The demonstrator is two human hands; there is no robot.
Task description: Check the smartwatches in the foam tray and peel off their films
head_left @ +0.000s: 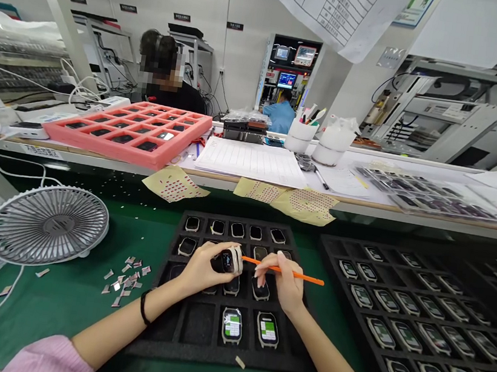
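Observation:
My left hand (203, 270) is closed around a smartwatch body (226, 260), held tilted above the black foam tray (189, 354). Its dark screen shows small lit marks. In my right hand (282, 282) is a thin orange stick (309, 278), pinched between the fingers, with its left tip at the edge of the held watch; whether it touches is hard to tell. Below, two watches with green and white screens, one (232, 325) left and one (267, 329) right, lie in the front row beside an unfilled slot (197, 324). Dark-screened watches fill the back rows.
A second foam tray of watches (407, 335) lies at right. A white fan (48, 225) and scattered small parts (126, 280) are at left. On the shelf stand a pink foam tray (111, 146), papers (252, 161) and a pen cup (301, 135). Two people sit beyond.

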